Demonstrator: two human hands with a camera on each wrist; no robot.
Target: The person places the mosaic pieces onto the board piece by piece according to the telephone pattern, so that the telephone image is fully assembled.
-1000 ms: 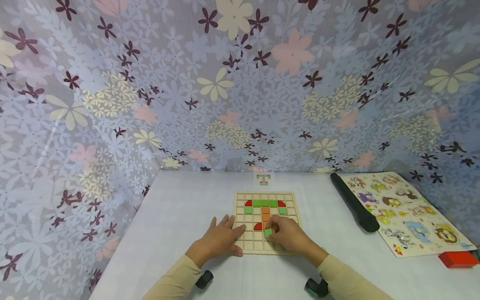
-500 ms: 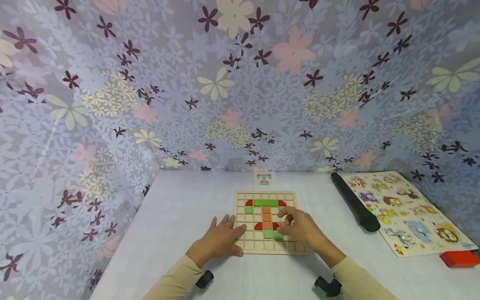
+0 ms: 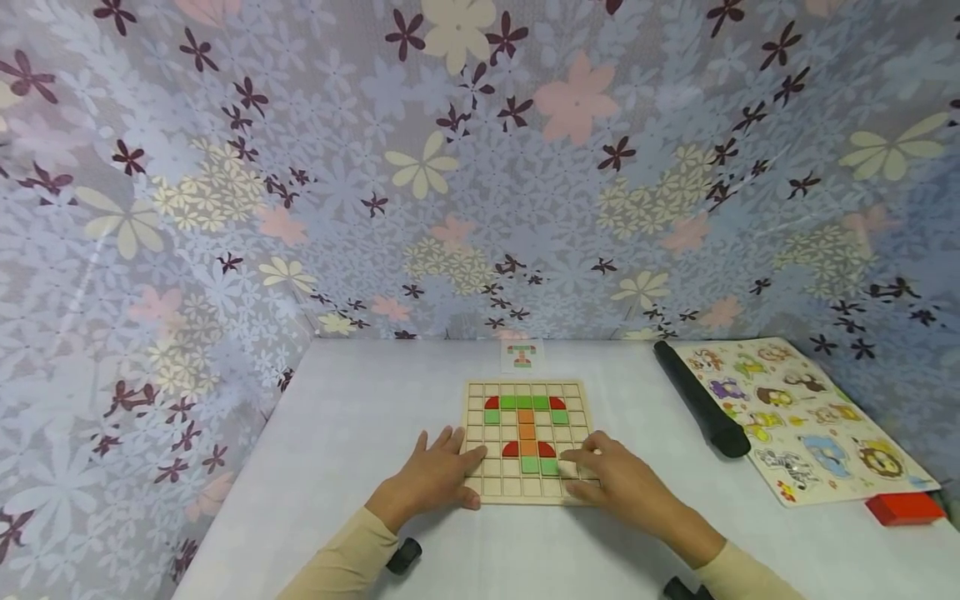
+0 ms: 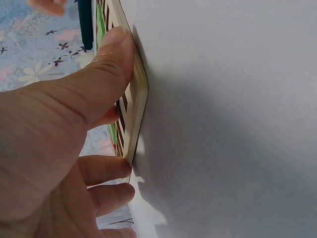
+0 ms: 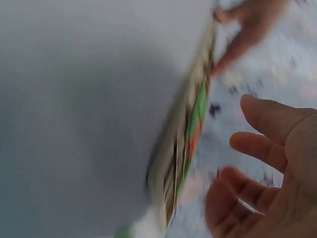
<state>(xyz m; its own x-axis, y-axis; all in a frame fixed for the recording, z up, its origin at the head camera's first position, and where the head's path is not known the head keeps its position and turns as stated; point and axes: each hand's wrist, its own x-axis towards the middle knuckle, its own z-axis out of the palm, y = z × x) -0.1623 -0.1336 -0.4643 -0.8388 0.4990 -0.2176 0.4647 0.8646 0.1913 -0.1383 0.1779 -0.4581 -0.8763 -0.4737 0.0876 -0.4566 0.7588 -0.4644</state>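
A wooden grid board point(image 3: 491, 488) lies on the table with coloured tiles set in a T shape. Green tiles point(image 3: 524, 402) and red rounded corner pieces make the top. An orange column point(image 3: 527, 431) runs down to two red rounded pieces point(image 3: 511, 450), with two green tiles point(image 3: 529, 465) below. My left hand point(image 3: 427, 482) rests on the board's left edge, thumb on the rim point(image 4: 140, 99) in the left wrist view. Over the board's right side, my right hand point(image 3: 630, 487) hovers with loosely bent fingers and nothing between them.
A small pattern card point(image 3: 522, 357) lies behind the board. To the right are a black microphone-shaped object point(image 3: 701, 400), an animal puzzle board point(image 3: 832, 414) and a red block point(image 3: 905, 509). A patterned curtain point(image 3: 450, 275) stands behind the table.
A second ago my right hand pinched a green tile at the bottom row. It has let go and drawn back toward the board's right edge. My left hand has stayed put.
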